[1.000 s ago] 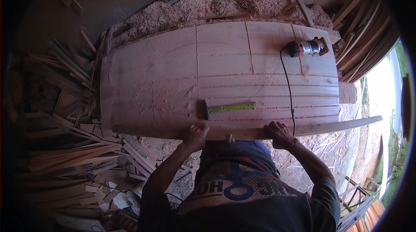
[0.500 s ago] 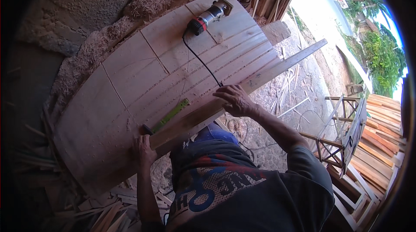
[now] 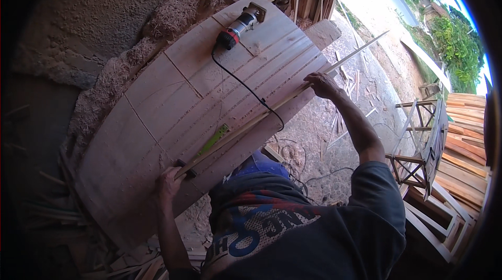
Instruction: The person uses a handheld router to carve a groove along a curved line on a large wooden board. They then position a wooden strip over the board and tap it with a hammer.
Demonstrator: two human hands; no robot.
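A long wooden strip (image 3: 246, 128) stands on its narrow edge, slanting across a large pale wooden panel (image 3: 136, 160). Fingers of my left hand (image 3: 168, 181) are closed around its near-left end. Farther along, toward the strip's far-right part, my right hand (image 3: 325, 85) grips it from above, and its tip sticks out past the panel. Close beside the strip lies a try square with a green blade (image 3: 213, 139), its dark stock near my left hand. A trim router (image 3: 238, 28) with a red and black cap lies on its side on the panel, its black cord (image 3: 246, 84) passing by the strip.
Straight grooves run across the panel. Wood shavings (image 3: 175, 16) are heaped along its far edge by the rough wall. On the right stand a dark wooden frame (image 3: 418, 144) and stacked boards (image 3: 463, 160). Offcuts (image 3: 141, 267) litter the floor at lower left.
The wooden strip has turned from showing its wide face to its narrow edge. My right hand has moved away up and right along it. The cord's end now hangs over the panel's near edge.
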